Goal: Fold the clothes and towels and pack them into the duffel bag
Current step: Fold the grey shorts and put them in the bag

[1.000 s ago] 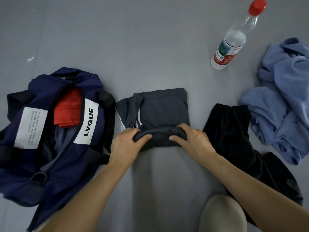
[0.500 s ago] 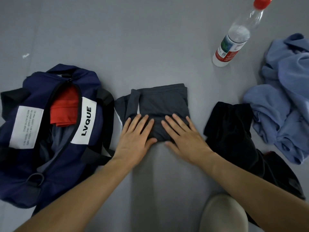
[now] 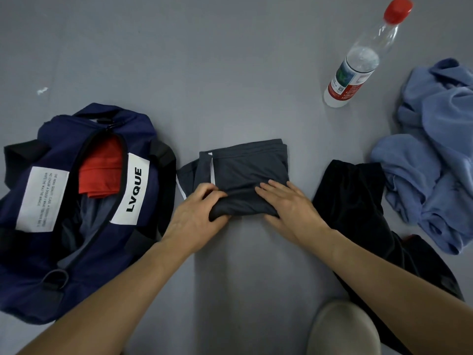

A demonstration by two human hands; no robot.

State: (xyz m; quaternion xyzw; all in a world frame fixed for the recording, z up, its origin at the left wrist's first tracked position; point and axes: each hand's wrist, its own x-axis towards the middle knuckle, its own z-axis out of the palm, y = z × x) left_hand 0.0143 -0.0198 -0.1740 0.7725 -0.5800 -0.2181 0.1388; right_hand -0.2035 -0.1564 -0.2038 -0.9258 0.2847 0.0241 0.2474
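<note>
Shorts (image 3: 249, 170), smooth dark grey cloth with a white stripe, lie folded in a soft rectangle on the floor (image 3: 230, 73) beside the navy bag (image 3: 64, 285). Left hand (image 3: 197, 217) curls its fingers round the rolled near edge; right hand (image 3: 290, 210) presses straight, close-set fingers flat on top.

Bare grey floor (image 3: 230, 73) lay open beyond the grey shorts (image 3: 250, 170) and again nearer, between the forearms; navy duffel bag (image 3: 143, 129) sat just left of the shorts, zip mouth open, red garment (image 3: 99, 170) filling its far end; left hand (image 3: 194, 216) took up the narrow gap between bag and shorts; black garment (image 3: 353, 201) crowded the right side, touching a crumpled blue cloth (image 3: 435, 162); plastic water bottle (image 3: 358, 65) stood far right, well apart from the shorts.
</note>
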